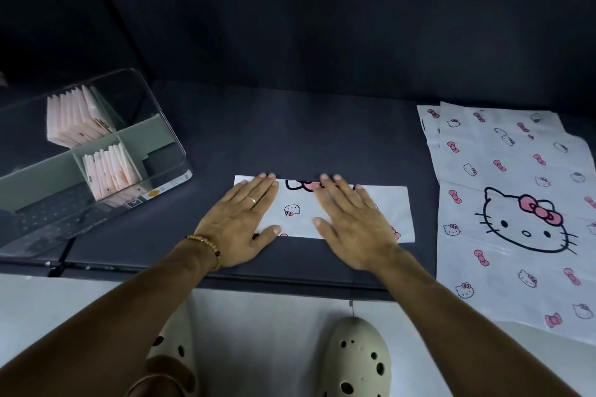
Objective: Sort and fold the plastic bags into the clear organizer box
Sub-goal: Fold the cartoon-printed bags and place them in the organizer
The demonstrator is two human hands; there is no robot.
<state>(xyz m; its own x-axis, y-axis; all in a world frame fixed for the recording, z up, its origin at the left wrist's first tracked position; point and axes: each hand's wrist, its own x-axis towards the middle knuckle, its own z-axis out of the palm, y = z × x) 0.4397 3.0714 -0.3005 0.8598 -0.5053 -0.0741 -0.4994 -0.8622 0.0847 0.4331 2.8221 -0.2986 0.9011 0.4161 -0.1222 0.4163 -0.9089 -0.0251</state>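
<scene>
Two compartments of the clear plastic organizer box (96,151), set at the left of the dark worktop (322,129), already hold upright rows of folded pale-pink bags (77,119); a third section toward the near end appears unfilled, though glare makes that uncertain. One white plastic bag printed with pink bows and cat faces (392,209) lies at the centre of the worktop, folded into a long narrow strip. At least two more flat bags of the same print (516,203) remain unfolded in a stack at the right, overhanging the near edge.

Judgement: task roughly midway; the strip needs further folds before filing, and the stack is untouched.

Left hand (238,222) lies palm-down on the strip's left end, fingers straight and slightly spread, gripping nothing. Right hand (351,219) lies palm-down on the strip's middle, fingers likewise straight and apart. The strip's right end extends clear beyond the right hand; a bare patch of bag shows between the hands.
</scene>
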